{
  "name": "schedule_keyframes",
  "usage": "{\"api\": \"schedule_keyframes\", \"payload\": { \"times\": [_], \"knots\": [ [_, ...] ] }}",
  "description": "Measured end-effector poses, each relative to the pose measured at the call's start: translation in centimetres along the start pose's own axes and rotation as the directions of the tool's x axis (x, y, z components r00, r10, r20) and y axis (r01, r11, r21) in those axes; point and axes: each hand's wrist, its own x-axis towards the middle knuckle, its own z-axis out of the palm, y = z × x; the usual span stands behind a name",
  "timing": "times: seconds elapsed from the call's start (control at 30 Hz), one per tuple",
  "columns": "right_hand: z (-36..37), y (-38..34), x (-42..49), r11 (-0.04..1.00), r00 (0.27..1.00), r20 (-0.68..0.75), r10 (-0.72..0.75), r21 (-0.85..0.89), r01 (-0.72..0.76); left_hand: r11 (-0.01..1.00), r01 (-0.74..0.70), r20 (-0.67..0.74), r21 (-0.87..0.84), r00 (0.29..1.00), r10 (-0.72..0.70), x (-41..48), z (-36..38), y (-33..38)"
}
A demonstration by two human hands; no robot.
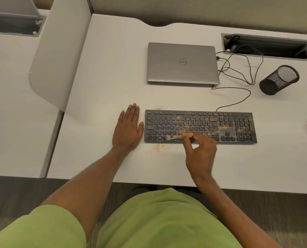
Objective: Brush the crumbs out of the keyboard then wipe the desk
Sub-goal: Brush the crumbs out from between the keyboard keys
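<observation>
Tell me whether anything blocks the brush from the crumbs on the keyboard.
Nothing visible does. The right hand holds the brush on the bottom row of the keyboard; the crumbs lie on bare keys beyond it and to its right.

My keyboard is black, speckled across its middle and right with orange-tan crumbs, and the same sandy orange dusts the pale off-white desk in faint patches by the keyboard's left corners. My brush has a light wood-coloured handle, and my sleeve is lime green with a fine ribbed cuff. Beyond are a matte silver-grey laptop and a black wire-mesh pen cup.
</observation>
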Motion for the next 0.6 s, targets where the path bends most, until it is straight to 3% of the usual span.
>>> {"api": "schedule_keyframes", "payload": {
  "times": [0.17, 0.3, 0.5, 0.6],
  "knots": [
    [-0.6, 2.3, 0.1, 0.995, 1.0, 0.004, -0.018, -0.099, 0.018, 1.0, 0.001, -0.003, -0.001, 1.0, -0.001, 0.0, 0.0, 0.0],
    [-2.6, 3.3, 0.1, 0.985, 0.996, -0.073, -0.041, -0.172, 0.028, 1.0, 0.002, -0.002, 0.004, 1.0, -0.002, 0.0, 0.0, 0.0],
    [-1.7, 1.6, -1.0, 0.995, 0.995, -0.009, -0.098, -0.034, 0.097, 1.0, 0.002, 0.006, 0.013, 1.0, -0.002, 0.0, -0.1, 0.0],
    [-0.9, 1.7, -1.3, 0.998, 0.998, 0.004, -0.059, -0.013, 0.059, 1.0, 0.006, 0.013, 0.016, 1.0, -0.006, 0.0, -0.1, 0.1]
  ]
}}
